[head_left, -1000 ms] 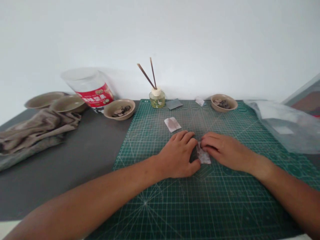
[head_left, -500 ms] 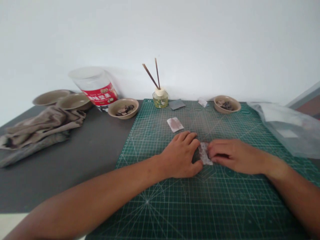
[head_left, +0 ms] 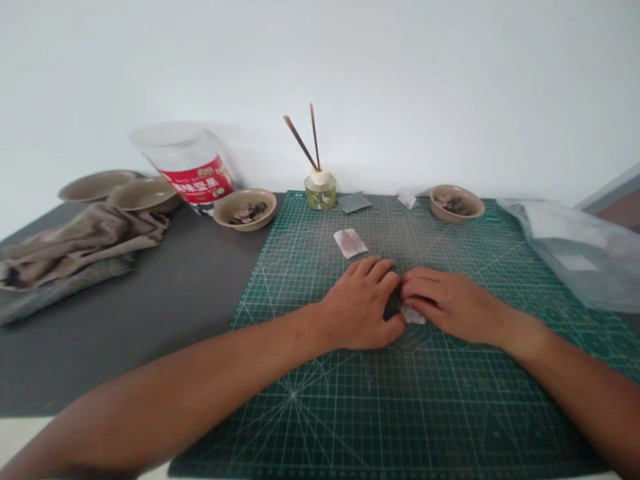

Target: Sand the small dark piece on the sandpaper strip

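Note:
My left hand (head_left: 363, 303) rests on the green cutting mat (head_left: 350, 420), its thumb apart from its bent fingers. Its thumb and forefinger touch the left side of a small whitish, mottled piece of paper or sheet (head_left: 413, 315) lying on the mat. Over the upper part of that piece, my right hand (head_left: 445, 300) is closed with its fingertips pressed together. Whatever those fingertips hold is hidden. Just beyond my left hand lies a white piece with a brownish smear (head_left: 351, 243).
Bowls of small dark and tan pieces stand at the back left (head_left: 245, 223) and right (head_left: 457, 217). A reed diffuser (head_left: 321, 190), grey sheet (head_left: 355, 202) and crumpled scrap (head_left: 407, 199) line the back. A jar (head_left: 193, 177) and cloth (head_left: 85, 247) lie left, a plastic bag (head_left: 590, 257) right.
My right hand has shifted left and slightly away from me over the whitish piece, covering more of its upper part. My left hand stays in nearly the same place.

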Available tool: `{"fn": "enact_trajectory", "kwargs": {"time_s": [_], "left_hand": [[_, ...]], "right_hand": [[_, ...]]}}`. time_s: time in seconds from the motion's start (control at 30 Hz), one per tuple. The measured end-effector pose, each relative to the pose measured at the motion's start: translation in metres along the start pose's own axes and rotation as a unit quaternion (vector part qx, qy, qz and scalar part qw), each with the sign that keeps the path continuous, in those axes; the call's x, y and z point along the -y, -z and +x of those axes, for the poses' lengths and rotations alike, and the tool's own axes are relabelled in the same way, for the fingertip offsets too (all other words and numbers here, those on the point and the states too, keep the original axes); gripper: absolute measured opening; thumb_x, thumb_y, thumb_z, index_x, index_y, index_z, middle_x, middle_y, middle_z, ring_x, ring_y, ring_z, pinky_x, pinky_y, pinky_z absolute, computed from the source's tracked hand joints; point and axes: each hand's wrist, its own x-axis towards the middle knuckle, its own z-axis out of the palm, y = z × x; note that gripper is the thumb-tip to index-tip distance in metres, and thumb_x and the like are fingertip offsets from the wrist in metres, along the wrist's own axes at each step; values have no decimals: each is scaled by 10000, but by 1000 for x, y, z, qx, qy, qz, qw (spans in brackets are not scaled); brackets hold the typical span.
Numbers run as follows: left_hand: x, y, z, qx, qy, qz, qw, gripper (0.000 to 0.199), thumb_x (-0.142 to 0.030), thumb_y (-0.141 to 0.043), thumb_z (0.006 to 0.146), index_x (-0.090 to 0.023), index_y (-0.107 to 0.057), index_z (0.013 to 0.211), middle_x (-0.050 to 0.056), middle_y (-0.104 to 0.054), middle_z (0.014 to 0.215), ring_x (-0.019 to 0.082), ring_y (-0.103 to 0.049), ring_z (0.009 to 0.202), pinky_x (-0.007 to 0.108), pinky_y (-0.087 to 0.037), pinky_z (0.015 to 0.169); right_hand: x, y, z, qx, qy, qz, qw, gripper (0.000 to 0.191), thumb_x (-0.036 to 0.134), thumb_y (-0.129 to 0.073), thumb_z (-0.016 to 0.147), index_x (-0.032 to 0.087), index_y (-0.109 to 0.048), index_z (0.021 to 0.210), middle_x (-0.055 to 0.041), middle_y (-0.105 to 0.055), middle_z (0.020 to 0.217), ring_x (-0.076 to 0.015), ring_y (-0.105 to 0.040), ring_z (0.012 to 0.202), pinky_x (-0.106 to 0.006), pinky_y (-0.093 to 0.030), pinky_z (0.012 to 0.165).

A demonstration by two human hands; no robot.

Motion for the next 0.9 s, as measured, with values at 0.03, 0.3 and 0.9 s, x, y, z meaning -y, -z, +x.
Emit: {"fn": "enact_trajectory", "kwargs": {"time_s": [0.03,0.3,0.9], "left_hand": [[0,0,0,-2,3,1,1000,497,-509,-651,976,-139,-663,1307,195,-616,1569,394,-528,1500,574,-453,1284],[-1,2,0,8,-2,1,1000,528,-512,-631,991,-119,-672,1342,188,-609,1584,399,-509,1516,564,-437,1299],[1,0,-1,-3,-3,3,1000,551,-511,-668,976,-110,-671,1355,203,-595,1605,402,-490,1540,579,-443,1299]], "right_hand": [[-1,0,1,-7,-6,-12,1000,185,216,-560,1087,253,-737,1046,-56,-757,1066,-227,-729,951,-362,-545,832],[1,5,-2,26,4,32,999,158,246,-586,1097,264,-729,1031,-31,-764,1052,-203,-735,920,-336,-543,825],[4,10,-10,82,-3,54,995,157,289,-591,1110,258,-693,996,-12,-730,1011,-183,-706,861,-318,-510,773]]}}
